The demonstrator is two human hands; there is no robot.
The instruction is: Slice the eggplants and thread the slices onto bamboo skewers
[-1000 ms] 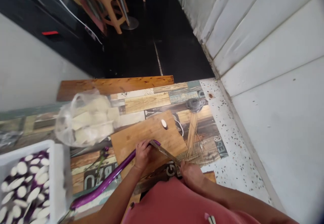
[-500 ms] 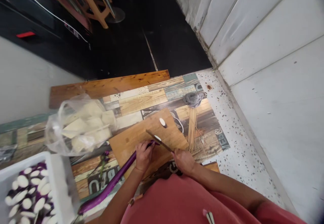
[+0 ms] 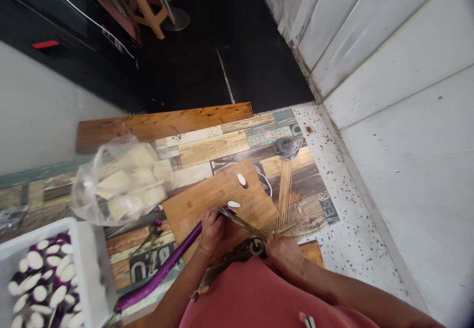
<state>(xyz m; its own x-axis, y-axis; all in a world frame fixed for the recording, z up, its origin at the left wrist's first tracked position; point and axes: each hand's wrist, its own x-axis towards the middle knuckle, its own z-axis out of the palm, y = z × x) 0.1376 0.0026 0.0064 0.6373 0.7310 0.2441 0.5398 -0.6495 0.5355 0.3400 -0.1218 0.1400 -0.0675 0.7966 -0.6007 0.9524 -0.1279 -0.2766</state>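
Observation:
A long purple eggplant runs from the lower left up onto a wooden cutting board. My left hand is closed around it near its cut end. In my right hand is a knife, gripped by the handle, which my fingers hide. Its blade lies against the eggplant's end, close to my left fingers. One white-faced eggplant slice rests just beyond the blade, and another slice lies farther up the board.
A white bin of cut eggplant pieces stands at lower left. Behind it sits a clear plastic bag with pale slabs. Thin wooden skewers and a grey bundle lie right of the board. A tiled wall rises at right.
The knife has drawn back toward my body and right, its tip now at the eggplant's cut end. The nearer slice now lies apart from the blade. The view has shifted slightly.

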